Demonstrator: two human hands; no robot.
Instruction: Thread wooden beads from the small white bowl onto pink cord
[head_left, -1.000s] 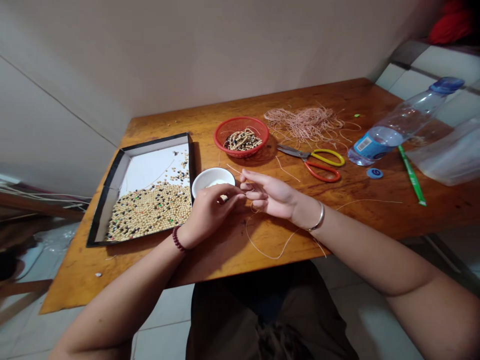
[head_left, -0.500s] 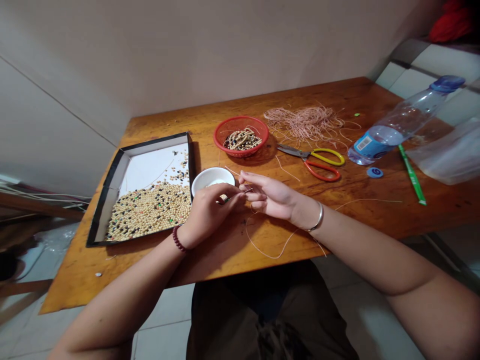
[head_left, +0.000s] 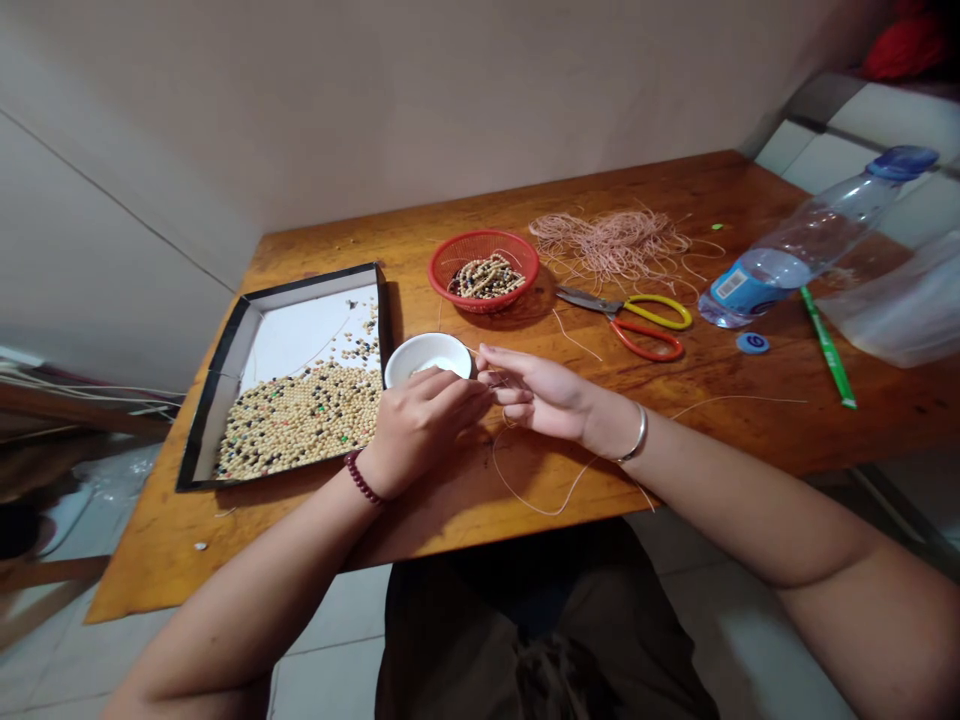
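Turned further over than half a second ago, the left hand now shows more of its back, hiding the gap between thumb and forefinger; the right hand has hardly moved. Both are above the tabletop, between its middle and near edge. The left fingers lie together, tips meeting the right fingertips; I cannot tell what they grip. Palm inward, the right hand has its fingers curled and the cord caught among them, a short end showing by the thumb and a loop hanging toward the near edge.

Just beyond the left hand sits the bowl. Toward the left edge lies the tray, loose beads massed along its near side. Farther back, the basket holds beaded strings. Right of it are the scissors, with tangled cord toward the far edge. Bottle and pen lie toward the right edge.
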